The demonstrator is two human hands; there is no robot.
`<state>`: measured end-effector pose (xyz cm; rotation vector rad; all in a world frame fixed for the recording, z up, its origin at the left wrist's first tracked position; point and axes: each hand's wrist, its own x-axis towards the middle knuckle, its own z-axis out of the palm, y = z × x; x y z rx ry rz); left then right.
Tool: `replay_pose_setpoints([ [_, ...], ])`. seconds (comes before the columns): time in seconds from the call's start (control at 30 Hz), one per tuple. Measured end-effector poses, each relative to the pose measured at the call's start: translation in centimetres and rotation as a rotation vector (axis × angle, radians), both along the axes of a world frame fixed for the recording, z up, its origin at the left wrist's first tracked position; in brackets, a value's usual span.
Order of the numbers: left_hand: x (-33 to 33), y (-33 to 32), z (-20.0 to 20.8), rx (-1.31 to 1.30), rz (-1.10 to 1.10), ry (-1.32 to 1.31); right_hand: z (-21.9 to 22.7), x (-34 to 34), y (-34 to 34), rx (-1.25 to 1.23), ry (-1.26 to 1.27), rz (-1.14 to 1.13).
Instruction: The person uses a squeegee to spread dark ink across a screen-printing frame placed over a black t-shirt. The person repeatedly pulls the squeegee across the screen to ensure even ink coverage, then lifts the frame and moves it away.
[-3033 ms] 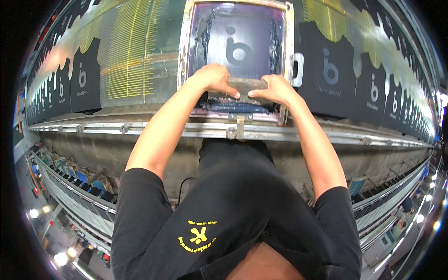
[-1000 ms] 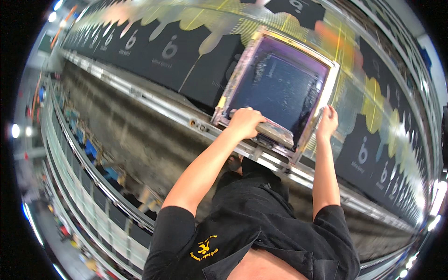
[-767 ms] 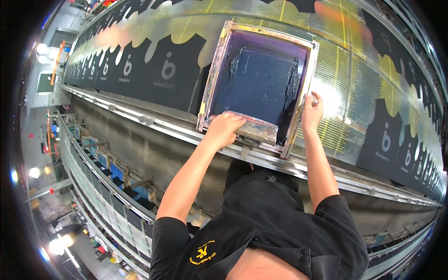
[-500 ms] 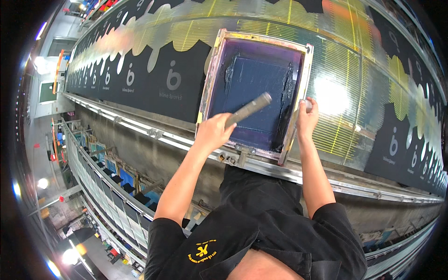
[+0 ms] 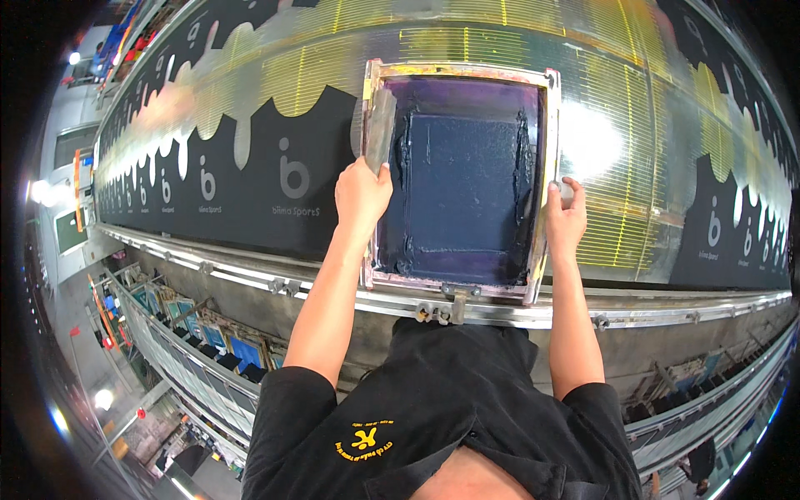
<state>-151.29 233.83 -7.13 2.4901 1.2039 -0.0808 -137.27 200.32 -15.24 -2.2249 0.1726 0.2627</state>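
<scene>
A screen printing frame with a dark ink-covered mesh lies on the long printing table in front of me. Thick ridges of ink line the mesh's left and right sides. In my left hand is a squeegee, fingers wrapped round its lower end. It stands lengthwise along the frame's left side. By the frame's right edge, my right hand is closed with curled fingers, its thumb next to the rim. Something small and pale shows between thumb and fingers; its kind is unclear.
Black fabric pieces with a grey print lie in a row along the table, left and right. A metal rail with clamps runs along the near edge. Behind me on the left stands a rack holding several frames.
My left hand has carried the squeegee left, from slanting over the mesh's middle to lengthwise along the left side. My right hand stays by the right edge. The view has turned slightly.
</scene>
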Motion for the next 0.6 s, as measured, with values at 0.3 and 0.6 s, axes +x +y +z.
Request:
replay_pose_setpoints([
  [0.3,4.3,1.6,1.3,-0.23,-0.533,0.008,0.6,-0.4,0.7,-0.069,-0.019,-0.04],
  [0.6,16.2,6.3,-0.6,-0.192,-0.984,0.041,0.4,-0.3,1.1,0.005,-0.01,-0.012],
])
